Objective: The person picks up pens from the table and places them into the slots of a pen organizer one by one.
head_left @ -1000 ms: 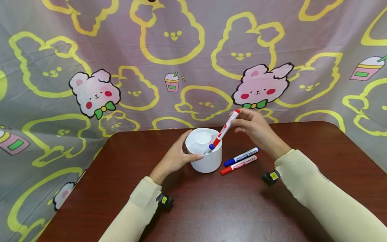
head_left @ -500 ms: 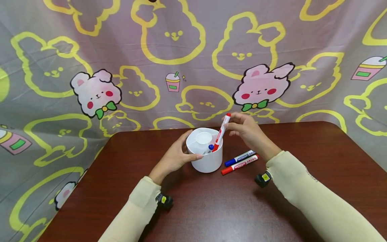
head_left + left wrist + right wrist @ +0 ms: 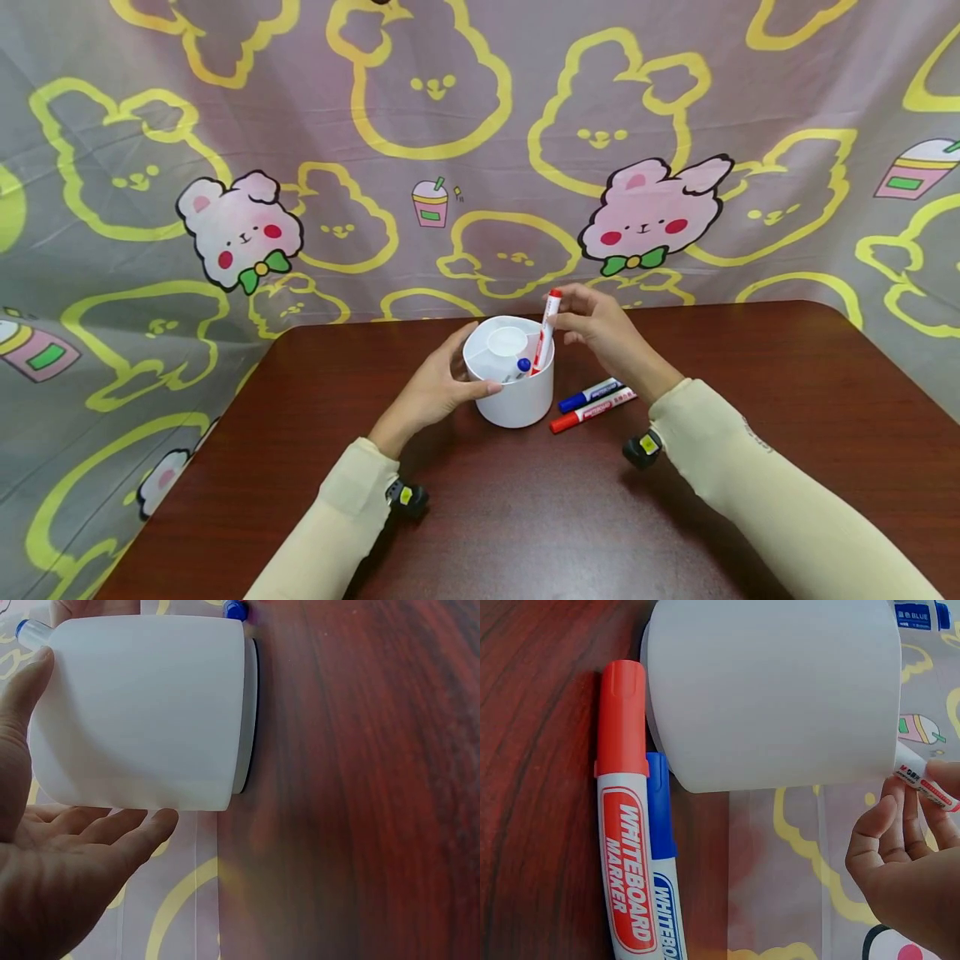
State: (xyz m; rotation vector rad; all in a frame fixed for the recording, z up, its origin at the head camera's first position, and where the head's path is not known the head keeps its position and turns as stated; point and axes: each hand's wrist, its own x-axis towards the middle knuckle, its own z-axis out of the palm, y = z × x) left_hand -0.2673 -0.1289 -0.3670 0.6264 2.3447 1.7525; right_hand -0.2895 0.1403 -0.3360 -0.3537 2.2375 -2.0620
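Observation:
A white round pen holder (image 3: 514, 407) with inner dividers stands on the table. My left hand (image 3: 433, 390) grips its left side, thumb at the near rim and the other fingers round the far side. Between thumb and fingers my right hand (image 3: 600, 327) pinches a red whiteboard marker (image 3: 547, 327), tilted, its red cap end down inside the holder's right compartment. In the right wrist view the holder's wall hides that lower end. A blue-ended marker (image 3: 523, 365) leans in the front compartment, poking just over the rim.
Right of the holder lie a blue whiteboard marker (image 3: 588, 396) and a red one (image 3: 592, 410) side by side, partly below my right wrist. A patterned curtain (image 3: 480, 167) hangs behind the brown table (image 3: 480, 517).
My right hand has moved left and slightly down, bringing the red marker from above the rim into the holder and more upright. My left hand stays on the holder.

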